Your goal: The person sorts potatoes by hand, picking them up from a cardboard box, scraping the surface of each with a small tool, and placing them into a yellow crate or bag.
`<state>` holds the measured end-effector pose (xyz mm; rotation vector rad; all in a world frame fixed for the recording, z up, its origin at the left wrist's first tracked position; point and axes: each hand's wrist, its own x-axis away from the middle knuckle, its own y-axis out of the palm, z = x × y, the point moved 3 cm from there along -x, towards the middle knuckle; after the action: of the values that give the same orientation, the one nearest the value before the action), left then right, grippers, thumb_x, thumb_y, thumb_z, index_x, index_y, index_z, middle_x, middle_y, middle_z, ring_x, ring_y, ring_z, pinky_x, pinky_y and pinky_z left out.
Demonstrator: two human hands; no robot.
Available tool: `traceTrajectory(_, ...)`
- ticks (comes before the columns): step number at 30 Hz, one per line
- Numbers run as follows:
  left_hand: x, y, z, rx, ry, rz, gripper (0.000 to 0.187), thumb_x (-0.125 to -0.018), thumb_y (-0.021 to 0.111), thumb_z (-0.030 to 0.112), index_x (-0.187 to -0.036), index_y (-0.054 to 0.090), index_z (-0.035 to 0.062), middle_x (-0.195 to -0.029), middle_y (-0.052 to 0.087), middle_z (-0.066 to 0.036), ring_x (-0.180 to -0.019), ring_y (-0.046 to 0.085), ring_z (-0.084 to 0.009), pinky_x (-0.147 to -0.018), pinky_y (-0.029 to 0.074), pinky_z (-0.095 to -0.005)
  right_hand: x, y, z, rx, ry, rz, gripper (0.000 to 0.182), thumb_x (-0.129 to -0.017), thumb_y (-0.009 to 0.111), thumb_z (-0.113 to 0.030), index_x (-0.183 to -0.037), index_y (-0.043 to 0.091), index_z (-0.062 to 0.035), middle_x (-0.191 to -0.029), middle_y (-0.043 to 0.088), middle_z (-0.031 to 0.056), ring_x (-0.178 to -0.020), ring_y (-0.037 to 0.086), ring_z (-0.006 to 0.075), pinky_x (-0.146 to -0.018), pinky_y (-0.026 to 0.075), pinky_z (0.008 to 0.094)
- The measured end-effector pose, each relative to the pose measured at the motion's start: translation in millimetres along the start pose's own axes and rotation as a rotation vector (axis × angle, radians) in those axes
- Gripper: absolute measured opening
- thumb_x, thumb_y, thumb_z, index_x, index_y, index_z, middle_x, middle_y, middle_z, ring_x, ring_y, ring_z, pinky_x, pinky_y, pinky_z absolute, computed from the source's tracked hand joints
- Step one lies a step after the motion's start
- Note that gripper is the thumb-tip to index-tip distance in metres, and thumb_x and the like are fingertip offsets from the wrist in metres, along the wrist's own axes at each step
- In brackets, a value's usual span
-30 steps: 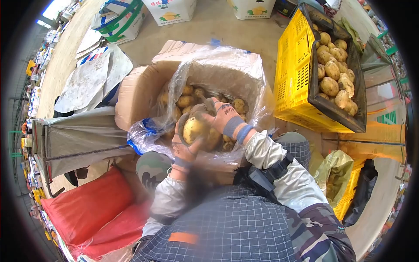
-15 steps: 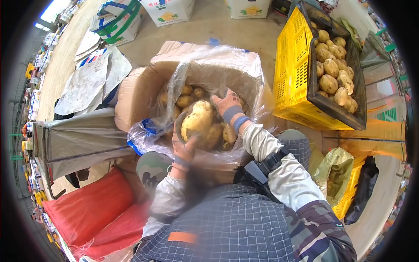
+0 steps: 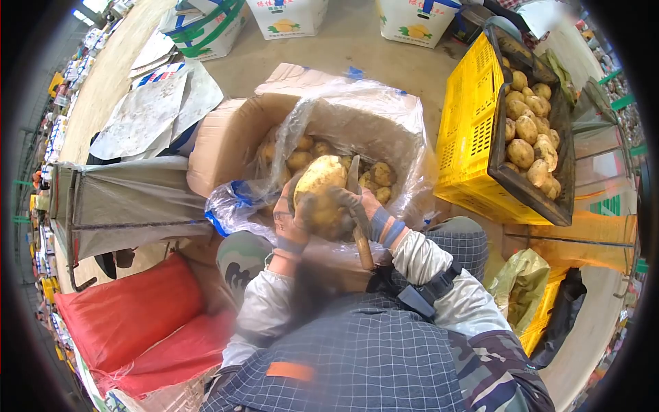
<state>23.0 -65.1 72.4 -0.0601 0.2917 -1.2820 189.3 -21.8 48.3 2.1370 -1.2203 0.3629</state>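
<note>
A large potato [image 3: 320, 180] is raised over an open cardboard box [image 3: 216, 147] lined with clear plastic. My left hand [image 3: 292, 213], in a grey-palmed glove, is wrapped round its left side. On the other side my right hand [image 3: 364, 211], also gloved, grips a knife [image 3: 362, 244] with a wooden handle pointing down and a dark blade pointing up, next to the potato. More potatoes [image 3: 377, 180] lie in the box below and behind the hands.
A yellow crate [image 3: 469, 123] full of potatoes stands at the right. White printed boxes [image 3: 287, 17] are at the top. Flattened sheets [image 3: 147, 117] lie at the left, above a red sack [image 3: 137, 312]. Part of another person [image 3: 539, 17] shows at the top right.
My right hand has come down and left from the box's right part to beside the potato, and the knife now shows in it. The view has shifted slightly.
</note>
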Motion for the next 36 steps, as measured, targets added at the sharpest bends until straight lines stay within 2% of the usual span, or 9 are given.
traceTrajectory(6,6.4,-10.2,-31.4,-0.176,0.065,0.036,0.045,-0.096,0.054,0.028,-0.129,0.058,-0.0024,-0.109,0.068,-0.011,-0.096,0.063,-0.0188,-0.087,0.050,-0.0321,8.8,-3.3,-7.0,0.008,0.050,0.068,0.052,-0.087,0.074,-0.041,-0.122,0.060,-0.0045,-0.099,0.065,0.0022,-0.071,0.058,0.0083,-0.058,0.047,0.0224)
traceTrajectory(9,-1.3,-11.0,-25.2,0.188,-0.152,0.044,0.047,-0.096,0.056,0.029,-0.131,0.056,-0.0024,-0.104,0.069,-0.010,-0.095,0.064,-0.0188,-0.086,0.050,-0.0310,14.3,-3.8,-14.4,-0.129,0.089,0.102,0.037,-0.091,0.071,-0.036,-0.112,0.063,-0.0077,-0.085,0.059,-0.0020,-0.058,0.048,0.0052,-0.046,0.038,0.0216)
traceTrajectory(14,-22.3,-15.6,-48.6,0.137,-0.205,-0.033,0.058,-0.094,0.062,0.034,-0.137,0.049,-0.0021,-0.127,0.058,-0.016,-0.115,0.057,-0.0243,-0.096,0.047,-0.0372,3.4,-22.6,-10.8,-0.140,-0.131,-0.071,0.031,-0.092,0.069,-0.035,-0.108,0.065,-0.0084,-0.079,0.056,-0.0022,-0.061,0.050,0.0078,-0.049,0.039,0.0221)
traceTrajectory(15,-27.6,-11.7,-46.4,-0.084,0.093,-0.135,0.058,-0.094,0.061,0.035,-0.137,0.049,-0.0020,-0.126,0.059,-0.016,-0.114,0.058,-0.0240,-0.095,0.048,-0.0376,-1.4,-23.2,-7.1,-0.221,-0.040,-0.101,0.035,-0.092,0.069,-0.035,-0.113,0.064,-0.0066,-0.082,0.057,-0.0014,-0.064,0.051,0.0079,-0.050,0.040,0.0223)
traceTrajectory(18,-28.3,-4.3,-47.5,0.237,0.105,-0.141,0.050,-0.094,0.064,0.029,-0.134,0.051,0.0011,-0.121,0.063,-0.013,-0.111,0.062,-0.0242,-0.094,0.052,-0.0354,-2.5,-18.3,-1.1,-0.174,0.002,-0.098,0.053,-0.091,0.070,-0.038,-0.129,0.056,-0.0041,-0.101,0.061,0.0045,-0.081,0.059,0.0125,-0.063,0.048,0.0263)
traceTrajectory(20,-34.0,10.1,-48.7,1.115,-0.572,-0.133,0.061,-0.090,0.067,0.032,-0.137,0.048,-0.0011,-0.122,0.061,-0.013,-0.110,0.061,-0.0230,-0.093,0.051,-0.0348,-4.4,-16.4,-5.4,-0.013,-0.071,-0.022,0.066,-0.089,0.072,-0.042,-0.138,0.049,-0.0047,-0.116,0.061,0.0092,-0.098,0.061,0.0177,-0.077,0.052,0.0302)
traceTrajectory(23,-31.1,9.4,-54.8,0.698,-0.432,0.109,0.063,-0.088,0.071,0.023,-0.141,0.044,0.0004,-0.128,0.057,-0.013,-0.114,0.057,-0.0223,-0.094,0.050,-0.0322,-26.9,-20.6,20.6,0.404,-0.192,0.163,0.089,-0.079,0.081,-0.038,-0.149,0.036,-0.0079,-0.139,0.053,0.0168,-0.127,0.053,0.0276,-0.107,0.043,0.0370)
traceTrajectory(27,-26.1,18.8,-17.8,0.250,-0.206,0.132,0.064,-0.086,0.072,0.019,-0.142,0.044,0.0018,-0.131,0.056,-0.014,-0.117,0.056,-0.0248,-0.099,0.046,-0.0354,15.6,32.5,-18.4,0.731,-0.133,0.274,0.099,-0.068,0.087,-0.018,-0.149,0.031,-0.0073,-0.135,0.056,0.0176,-0.125,0.055,0.0270,-0.105,0.045,0.0350)
traceTrajectory(36,-34.7,2.7,10.6,-0.073,0.022,-0.056,0.052,-0.095,0.060,0.030,-0.135,0.050,-0.0022,-0.123,0.060,-0.028,-0.115,0.059,-0.0412,-0.097,0.046,-0.0416,-1.7,11.3,-1.8,0.837,-0.280,0.214,0.104,-0.068,0.087,-0.028,-0.150,0.029,-0.0051,-0.133,0.055,0.0228,-0.124,0.055,0.0328,-0.106,0.044,0.0388)
